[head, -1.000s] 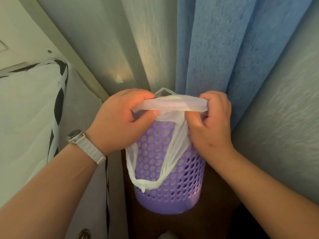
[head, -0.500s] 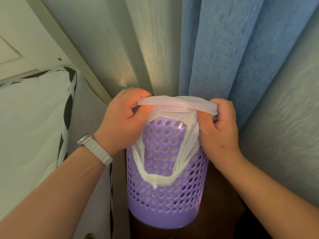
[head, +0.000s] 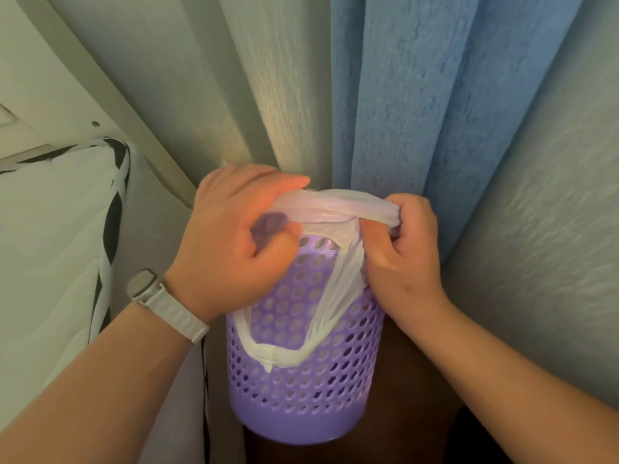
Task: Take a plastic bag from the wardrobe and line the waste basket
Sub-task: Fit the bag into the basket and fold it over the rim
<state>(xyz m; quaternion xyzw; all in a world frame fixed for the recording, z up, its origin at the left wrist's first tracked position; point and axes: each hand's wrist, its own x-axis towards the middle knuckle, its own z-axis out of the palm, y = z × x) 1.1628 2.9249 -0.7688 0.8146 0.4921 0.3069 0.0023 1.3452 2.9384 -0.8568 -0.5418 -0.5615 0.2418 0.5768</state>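
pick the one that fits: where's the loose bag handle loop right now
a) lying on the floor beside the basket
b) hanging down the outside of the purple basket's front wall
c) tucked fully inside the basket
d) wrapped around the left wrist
b: the white handle loop droops over the perforated front wall of the purple basket, while the left hand and right hand grip the plastic bag at the rim.

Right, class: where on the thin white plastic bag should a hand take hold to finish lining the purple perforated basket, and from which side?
Grip the thin white plastic bag at its stretched mouth band, from above on opposite sides, as the left hand and right hand do. The band spans the purple perforated basket at its rim, ready to fold outward.
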